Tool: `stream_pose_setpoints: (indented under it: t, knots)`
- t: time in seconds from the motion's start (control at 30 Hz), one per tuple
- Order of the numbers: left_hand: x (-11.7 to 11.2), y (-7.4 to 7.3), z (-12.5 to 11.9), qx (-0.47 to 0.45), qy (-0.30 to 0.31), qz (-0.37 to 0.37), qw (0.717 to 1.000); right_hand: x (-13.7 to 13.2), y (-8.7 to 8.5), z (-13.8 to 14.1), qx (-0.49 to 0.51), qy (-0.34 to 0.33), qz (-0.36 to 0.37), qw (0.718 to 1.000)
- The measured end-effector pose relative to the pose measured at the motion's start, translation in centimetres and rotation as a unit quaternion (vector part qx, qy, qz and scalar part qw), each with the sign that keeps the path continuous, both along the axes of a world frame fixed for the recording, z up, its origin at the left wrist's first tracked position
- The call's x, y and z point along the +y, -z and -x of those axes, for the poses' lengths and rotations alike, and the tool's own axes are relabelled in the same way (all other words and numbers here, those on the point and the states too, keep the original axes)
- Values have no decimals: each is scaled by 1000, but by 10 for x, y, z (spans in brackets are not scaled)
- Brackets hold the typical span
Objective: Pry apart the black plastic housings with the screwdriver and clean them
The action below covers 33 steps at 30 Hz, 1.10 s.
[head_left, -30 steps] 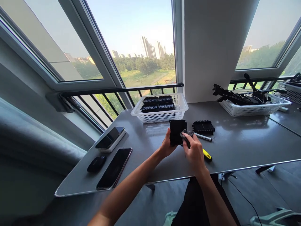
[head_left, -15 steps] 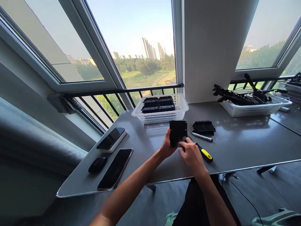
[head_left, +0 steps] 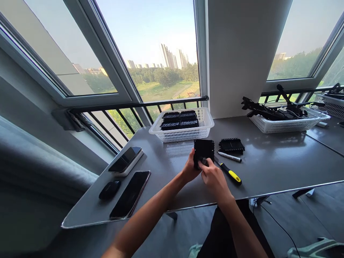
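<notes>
My left hand (head_left: 191, 169) grips a square black plastic part (head_left: 204, 149) by its left edge, holding it upright above the grey table (head_left: 268, 168). My right hand (head_left: 213, 178) is closed in a pinch at the part's lower edge, on something small and grey that I cannot make out. A second black part (head_left: 231, 145) lies flat on the table just right of the held one. A white marker pen (head_left: 229, 156) and a yellow-and-black screwdriver (head_left: 230, 173) lie next to my right hand.
A white basket (head_left: 204, 129) with several black parts stands behind my hands. Two phones (head_left: 125, 159) (head_left: 130, 194) and a black mouse (head_left: 109, 189) lie at the left. A second white basket (head_left: 290, 124) with black gear sits at the back right. A window railing (head_left: 134, 104) runs behind.
My right hand moved down and left from the part's right side to its lower edge. The screwdriver it covered now lies in plain view on the table.
</notes>
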<state>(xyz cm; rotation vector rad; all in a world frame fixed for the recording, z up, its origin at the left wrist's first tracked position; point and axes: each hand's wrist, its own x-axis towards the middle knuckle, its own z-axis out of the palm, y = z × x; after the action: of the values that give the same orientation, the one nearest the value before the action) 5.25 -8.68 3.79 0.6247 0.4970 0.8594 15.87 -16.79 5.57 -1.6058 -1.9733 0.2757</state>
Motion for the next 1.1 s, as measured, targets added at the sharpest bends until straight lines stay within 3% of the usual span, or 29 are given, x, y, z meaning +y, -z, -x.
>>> stream_pose_setpoints:
  t: [0.13, 0.37, 0.53, 0.8, 0.93, 1.1]
  knots:
    - [0, -1, 0, -6, 14, -2, 1000, -2, -2, -8, 76, -6, -13, 997]
    - [-2, 8, -2, 26, 43, -19, 999, 1, -1, -17, 271, 97, -131, 949]
    - [-7, 15, -2, 55, 72, -23, 996, 4, 2, -5, 260, 52, -98, 959]
    - [1, -6, 4, -5, -52, -13, 999, 0, 4, 4, 194, -46, -18, 980]
    - [3, -5, 5, 6, -33, -19, 999, -4, -3, -2, 188, -2, -38, 981]
    - [0, 6, 1, 41, 29, -35, 998, -3, -5, -15, 203, 102, -133, 965]
